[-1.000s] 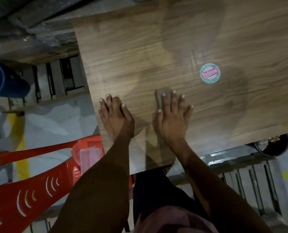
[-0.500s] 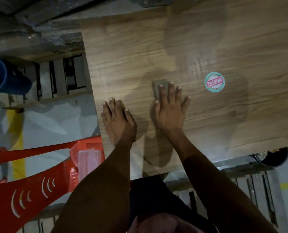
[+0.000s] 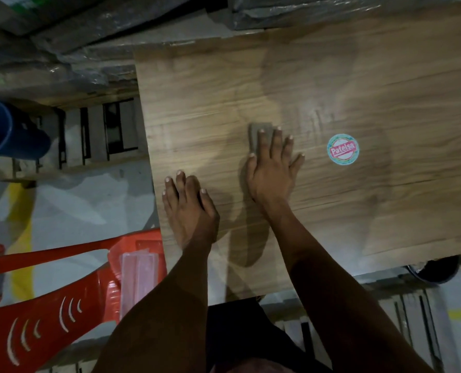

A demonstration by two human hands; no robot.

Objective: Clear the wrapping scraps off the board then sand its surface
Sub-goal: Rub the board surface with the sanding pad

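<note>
The wide wood-grain laminate board (image 3: 318,103) filled most of what I saw, lying flat across slatted supports (image 3: 412,305) with no wrapping scraps left on the part in view, so I judged the clearing done and the sanding under way. It looked stiff and heavy enough to stay put by itself, yet its smooth face seemed slippery, so I steadied it close to its left edge. To my left stood a red plastic chair (image 3: 49,305) with a clear flat piece on its seat, and further off a blue plastic drum (image 3: 5,130); plastic-wrapped bundles (image 3: 89,36) lay beyond the board's far edge. My left hand (image 3: 190,208) lay flat on the board by that edge, fingers straight and spread, gripping nothing, only pressing down. My right hand (image 3: 274,168) was flat as well, its fingers laid straight over a small grey rectangular sanding pad (image 3: 259,135), pressing it to the surface rather than curling round it. The pad seemed thin, light and pliant, best driven from above with the fingers spread, since a pinch at its edge would probably buckle it. Near my right hand, but clear of it, sat a round teal and red sticker (image 3: 342,149) that I reckoned the pad would snag on.
</note>
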